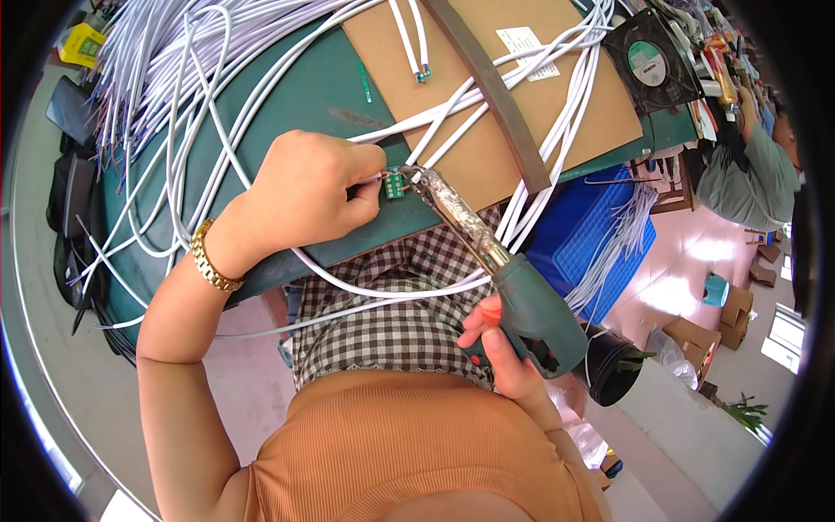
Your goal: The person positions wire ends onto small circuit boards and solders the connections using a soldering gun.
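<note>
My left hand (304, 187) is closed in a pinch at the table's front edge, holding a thin wire (377, 178) whose end meets a small green circuit board (395, 185). My right hand (504, 361) grips a soldering gun (544, 317) with a dark green handle and a worn metal barrel. The gun's tip reaches the board's upper right corner, close to my left fingertips. A white cable (424, 150) runs from near the tip up across the brown board. Whether the tip touches the wire is too small to tell.
A brown sheet (452, 52) lies on the green table mat (252, 113), crossed by a dark bar (496, 87). White cables (148, 52) heap at far left. A black fan (651, 61) stands far right. Below it, a blue crate (565, 235) holds cables. Another person (748, 178) is at right.
</note>
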The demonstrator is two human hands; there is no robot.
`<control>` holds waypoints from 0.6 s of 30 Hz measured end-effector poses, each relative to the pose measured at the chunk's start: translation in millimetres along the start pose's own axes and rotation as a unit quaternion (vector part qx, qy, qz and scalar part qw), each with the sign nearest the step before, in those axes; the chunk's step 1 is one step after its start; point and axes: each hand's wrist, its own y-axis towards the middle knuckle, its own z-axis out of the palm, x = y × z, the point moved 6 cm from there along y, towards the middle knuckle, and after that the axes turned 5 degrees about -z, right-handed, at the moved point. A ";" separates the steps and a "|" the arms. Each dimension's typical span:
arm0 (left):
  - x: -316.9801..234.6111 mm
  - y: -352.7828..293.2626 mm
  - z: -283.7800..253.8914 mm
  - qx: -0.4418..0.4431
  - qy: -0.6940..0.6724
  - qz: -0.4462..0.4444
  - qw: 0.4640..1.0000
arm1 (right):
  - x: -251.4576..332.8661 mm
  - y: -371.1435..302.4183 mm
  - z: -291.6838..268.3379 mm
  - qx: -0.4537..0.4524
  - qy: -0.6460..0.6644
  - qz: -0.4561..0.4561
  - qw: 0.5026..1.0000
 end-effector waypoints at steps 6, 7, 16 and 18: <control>0.0 -0.5 -1.0 0.008 0.002 -0.002 1.000 | 4.5 0.8 0.4 0.029 -0.072 -0.031 0.996; 0.5 -0.6 -0.6 0.007 0.001 -0.004 1.000 | 3.2 1.2 1.5 0.037 -0.078 -0.017 0.996; -0.1 -0.3 -0.1 0.006 0.003 -0.008 1.000 | 5.3 7.2 6.6 0.071 -0.064 -0.016 0.995; 0.3 -0.3 -0.2 0.008 0.002 -0.011 1.000 | 9.3 7.6 8.2 0.059 -0.058 0.001 0.997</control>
